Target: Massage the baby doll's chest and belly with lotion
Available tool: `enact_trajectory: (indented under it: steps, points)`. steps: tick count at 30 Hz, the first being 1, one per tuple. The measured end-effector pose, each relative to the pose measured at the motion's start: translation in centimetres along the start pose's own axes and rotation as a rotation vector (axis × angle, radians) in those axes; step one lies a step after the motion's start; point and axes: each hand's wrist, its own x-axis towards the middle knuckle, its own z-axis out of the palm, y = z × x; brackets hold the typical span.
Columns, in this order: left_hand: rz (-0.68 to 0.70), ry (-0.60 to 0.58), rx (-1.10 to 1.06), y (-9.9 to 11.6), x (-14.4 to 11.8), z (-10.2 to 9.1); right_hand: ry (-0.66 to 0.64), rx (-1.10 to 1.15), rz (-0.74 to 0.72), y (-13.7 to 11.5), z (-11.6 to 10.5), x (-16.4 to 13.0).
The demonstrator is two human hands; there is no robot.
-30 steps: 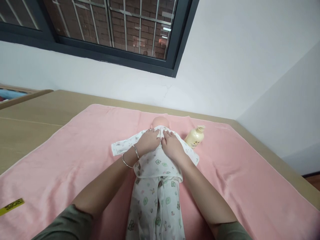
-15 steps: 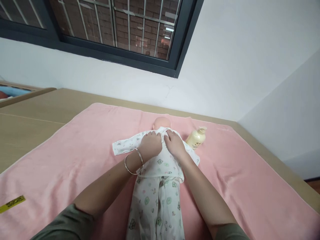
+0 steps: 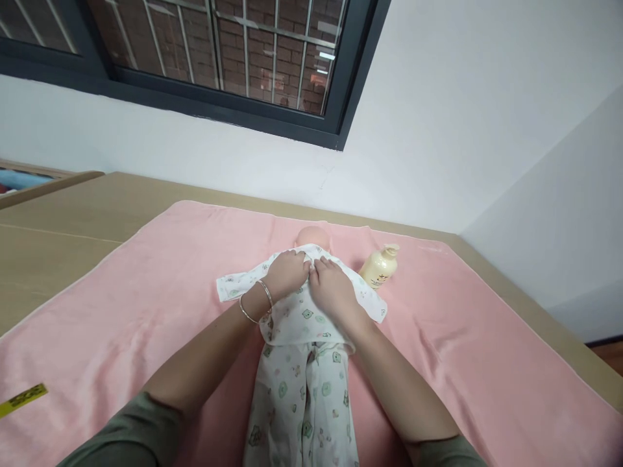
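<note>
A baby doll (image 3: 311, 238) is laid on its back on a pink towel (image 3: 146, 305), head toward the wall, dressed in a white printed top (image 3: 304, 314) and matching trousers (image 3: 302, 402). The towel is spread over a tan table (image 3: 73, 227).

Left hand (image 3: 287, 274): laid on the doll's chest just below the chin, fingers curled onto the top's neckline. Two thin bangles (image 3: 256, 301) are worn at the wrist. Right hand (image 3: 331, 290): set just beside the left, fingertips at the same neckline, the two hands almost touching. The cloth at the collar appears gathered under both sets of fingers; whether it is truly pinched or only pressed cannot be told from this angle.

One sleeve (image 3: 238, 285) of the top is spread out flat to the left.

A cream pump bottle (image 3: 379, 266) is lying on the towel near the doll's shoulder, right of the right hand. A yellow strip (image 3: 22, 400) is seen at the towel's near left edge. A dark-framed window (image 3: 219, 65) is set in the white wall above.
</note>
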Motion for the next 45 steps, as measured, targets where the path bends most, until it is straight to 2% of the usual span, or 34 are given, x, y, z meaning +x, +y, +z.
enact_trajectory:
  steps: [3,6,13,17,22,26,32,41,45]
  points:
    - [0.006,-0.027,0.095,1.2,-1.0,-0.2,-0.008,0.117,0.051,2.2,0.7,1.7]
    - [-0.002,-0.054,0.082,2.1,-1.7,-0.4,-0.010,0.144,0.082,3.4,1.2,2.6]
    - [-0.011,-0.082,0.055,2.4,-1.9,-1.0,-0.006,0.149,0.032,3.3,1.3,2.4]
    - [0.007,-0.127,0.112,2.9,-1.9,-1.8,0.018,0.157,0.005,3.5,1.4,2.6]
    - [-0.068,-0.100,0.133,3.4,-1.8,-2.3,0.025,0.164,0.002,3.5,1.4,2.6]
    - [-0.095,-0.050,0.095,3.1,-1.7,-2.0,0.027,0.165,0.014,3.4,1.2,2.6]
    - [-0.111,-0.037,0.060,2.1,-1.1,-1.2,0.042,0.159,0.014,3.2,1.0,2.5]
    - [0.039,0.062,0.032,0.0,0.2,1.2,0.028,0.159,0.042,3.3,1.2,2.6]
    - [0.009,0.060,-0.010,-0.2,0.5,1.4,0.019,0.126,0.034,3.0,1.0,2.5]
